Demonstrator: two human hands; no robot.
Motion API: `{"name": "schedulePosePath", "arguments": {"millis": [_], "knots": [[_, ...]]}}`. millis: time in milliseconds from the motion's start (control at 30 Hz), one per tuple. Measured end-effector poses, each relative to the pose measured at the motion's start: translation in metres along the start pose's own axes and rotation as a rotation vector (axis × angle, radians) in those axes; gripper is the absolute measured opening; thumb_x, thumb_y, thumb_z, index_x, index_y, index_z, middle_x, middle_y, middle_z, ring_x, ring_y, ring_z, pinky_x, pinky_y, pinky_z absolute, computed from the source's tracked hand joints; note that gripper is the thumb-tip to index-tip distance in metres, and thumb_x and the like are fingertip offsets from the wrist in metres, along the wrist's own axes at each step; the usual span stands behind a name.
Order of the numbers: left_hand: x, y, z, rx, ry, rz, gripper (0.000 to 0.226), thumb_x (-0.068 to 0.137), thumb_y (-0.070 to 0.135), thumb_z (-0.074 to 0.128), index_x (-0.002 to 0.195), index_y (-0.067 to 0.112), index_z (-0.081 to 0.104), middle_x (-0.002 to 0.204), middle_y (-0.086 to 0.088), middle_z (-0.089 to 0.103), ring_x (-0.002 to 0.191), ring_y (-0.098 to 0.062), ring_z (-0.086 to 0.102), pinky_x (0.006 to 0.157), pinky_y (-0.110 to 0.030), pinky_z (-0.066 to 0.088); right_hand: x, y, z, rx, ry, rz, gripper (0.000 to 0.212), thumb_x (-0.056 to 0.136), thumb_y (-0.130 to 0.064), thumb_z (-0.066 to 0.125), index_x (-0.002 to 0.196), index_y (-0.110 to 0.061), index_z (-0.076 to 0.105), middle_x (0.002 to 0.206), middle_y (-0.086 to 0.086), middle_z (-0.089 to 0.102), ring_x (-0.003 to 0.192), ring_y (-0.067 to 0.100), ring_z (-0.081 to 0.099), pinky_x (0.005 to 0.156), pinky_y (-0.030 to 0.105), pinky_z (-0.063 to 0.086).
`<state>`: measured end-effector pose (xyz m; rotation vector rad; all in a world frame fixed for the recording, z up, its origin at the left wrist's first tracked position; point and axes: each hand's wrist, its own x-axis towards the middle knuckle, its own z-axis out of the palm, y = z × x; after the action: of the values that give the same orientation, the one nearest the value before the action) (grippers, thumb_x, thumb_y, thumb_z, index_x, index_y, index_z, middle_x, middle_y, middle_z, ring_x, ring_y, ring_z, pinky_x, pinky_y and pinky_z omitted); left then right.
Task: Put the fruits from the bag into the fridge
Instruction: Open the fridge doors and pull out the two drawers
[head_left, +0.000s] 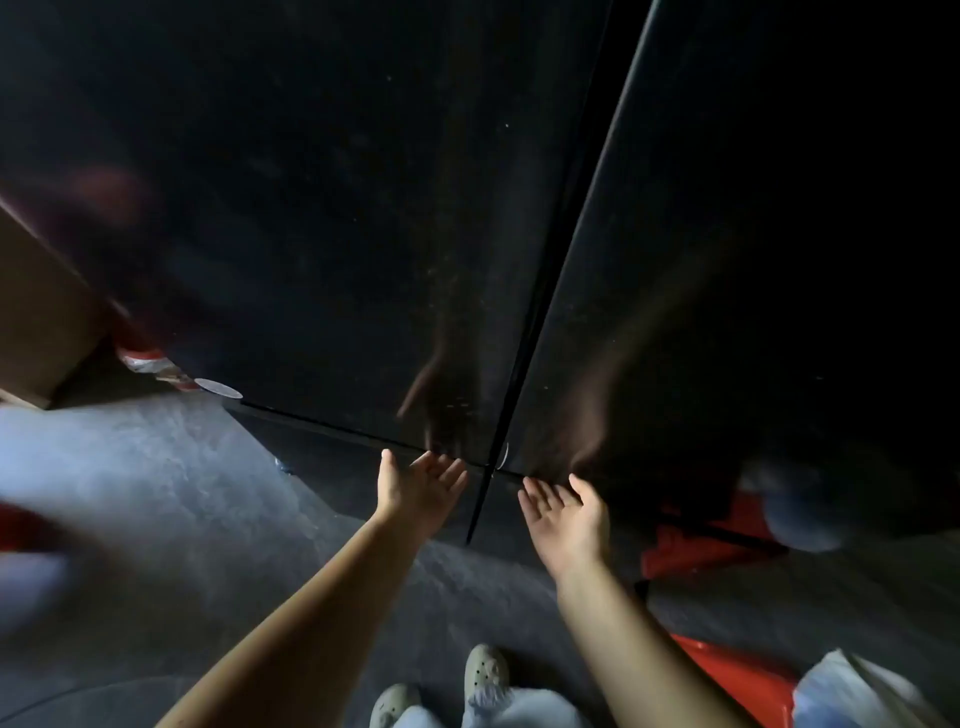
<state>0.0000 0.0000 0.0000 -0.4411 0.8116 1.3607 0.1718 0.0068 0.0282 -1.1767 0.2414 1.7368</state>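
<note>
The scene is dim. The glossy black fridge doors (363, 234) carry faint reflections of both arms. The grey textured floor (156, 467) catches cool light at left. Red and pale shapes at the left edge (31, 551) are smeared with blur; straight lines bend from wide-angle distortion.

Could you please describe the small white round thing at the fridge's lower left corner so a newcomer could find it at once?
Start at the big black fridge filling the upper view and follow its bottom edge leftwards to the corner. There lies a flat white disc, beside a red-and-white wrapper. It is the only pale, plain oval there.
</note>
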Motion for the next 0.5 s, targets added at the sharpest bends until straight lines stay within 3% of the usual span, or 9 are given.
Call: {"name": "schedulePosePath", "arguments": {"millis": [133,167,233,300,367,433,500], "knots": [[0.005,-0.003,0.004,-0.027,0.042,-0.014,0.081,0.093,0.063,0.016,0.147,0.003,0.020,0.154,-0.020,0.021,0.141,-0.035,0.020,0.115,-0.045,0.015,0.007,0.002,0.006,0.086,0.025,-0.011,0.052,0.098,-0.020,0.037,0.145,0.000,0.024,0.147,0.020,0.033,0.135,0.033,0.036,0.112,0.044,0.029],[0.007,-0.003,0.004,-0.043,0.043,-0.012,0.080,0.093,0.063,0.016,0.147,0.004,0.018,0.154,-0.019,0.020,0.141,-0.035,0.020,0.115,-0.046,0.015,0.010,0.003,0.007,0.123,0.014,-0.011,0.052,0.098,-0.019,0.037,0.144,0.001,0.025,0.142,0.020,0.039,0.135,0.033,0.036,0.112,0.045,0.029],[0.005,-0.003,0.006,-0.039,0.063,-0.006,0.080,0.093,0.063,0.017,0.148,0.004,0.018,0.154,-0.019,0.021,0.141,-0.035,0.022,0.115,-0.045,0.017,0.014,0.004,0.007,0.152,0.024,-0.013,0.051,0.096,-0.019,0.038,0.143,0.001,0.028,0.114,0.018,0.052,0.132,0.033,0.039,0.111,0.045,0.031],[0.001,-0.003,0.007,-0.007,0.058,-0.010,0.079,0.094,0.062,0.016,0.145,0.002,0.024,0.151,-0.020,0.027,0.140,-0.035,0.025,0.114,-0.044,0.018,0.017,0.006,0.006,0.138,0.021,-0.018,0.051,0.096,-0.019,0.039,0.142,0.001,0.031,0.095,0.014,0.052,0.125,0.032,0.045,0.110,0.045,0.033],[-0.002,-0.004,0.009,0.011,0.067,-0.007,0.079,0.094,0.061,0.016,0.144,0.001,0.027,0.150,-0.020,0.029,0.140,-0.034,0.025,0.114,-0.043,0.019,0.016,0.005,0.003,0.135,0.013,-0.020,0.050,0.096,-0.020,0.040,0.142,0.000,0.031,0.102,0.016,0.054,0.124,0.033,0.046,0.109,0.045,0.034],[-0.005,-0.003,0.010,0.031,0.067,-0.005,0.078,0.095,0.060,0.017,0.145,0.000,0.025,0.152,-0.020,0.026,0.140,-0.034,0.023,0.114,-0.043,0.019,0.013,0.002,0.002,0.139,-0.007,-0.007,0.052,0.097,-0.020,0.039,0.143,0.000,0.029,0.126,0.019,0.051,0.130,0.033,0.042,0.109,0.044,0.034],[-0.005,0.000,0.010,0.028,0.074,-0.003,0.078,0.095,0.059,0.017,0.145,0.000,0.022,0.153,-0.020,0.022,0.141,-0.034,0.021,0.115,-0.043,0.018,0.012,0.001,0.001,0.140,-0.026,-0.012,0.055,0.096,-0.022,0.040,0.145,-0.001,0.027,0.137,0.019,0.046,0.133,0.032,0.039,0.109,0.043,0.034]]}}
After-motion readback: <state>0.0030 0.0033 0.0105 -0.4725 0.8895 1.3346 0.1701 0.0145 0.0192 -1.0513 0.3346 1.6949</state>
